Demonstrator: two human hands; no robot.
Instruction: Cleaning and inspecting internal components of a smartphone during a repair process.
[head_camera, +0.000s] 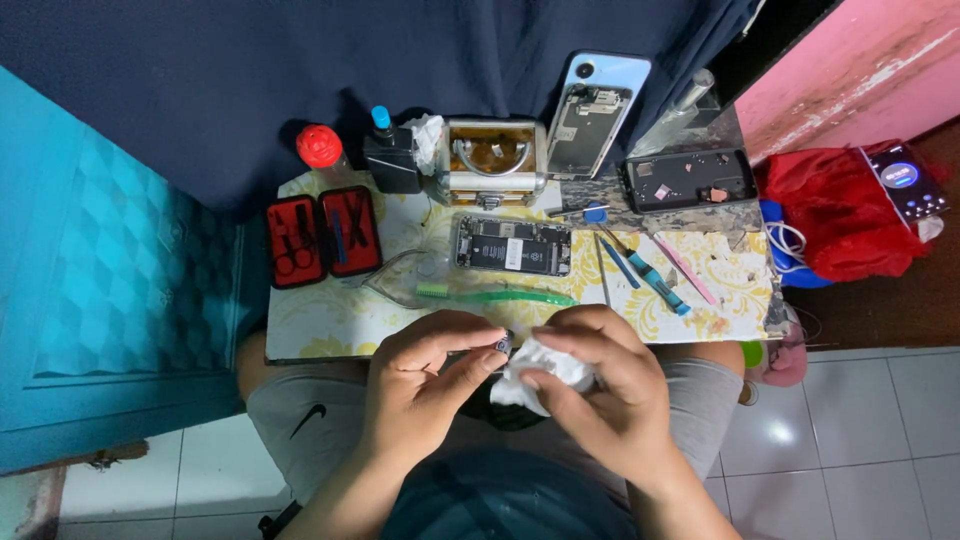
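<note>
My left hand (425, 385) pinches a small dark phone part (503, 346) between thumb and forefinger, just below the table's near edge. My right hand (600, 385) holds a crumpled white tissue (535, 370) pressed against that part. Both hands hover over my lap. On the small patterned table (330, 320) right beyond them lie a green toothbrush (495, 295) and an opened phone (512, 245) with its insides showing.
A red tool case (322, 238) lies open at the left, with a red-capped bottle (320, 148) and a dark bottle (390, 160) behind. A metal box (492, 160), a leaning phone body (592, 115), a black tray (688, 180), blue and pink tools (655, 275), a red cloth (845, 215) sit further along.
</note>
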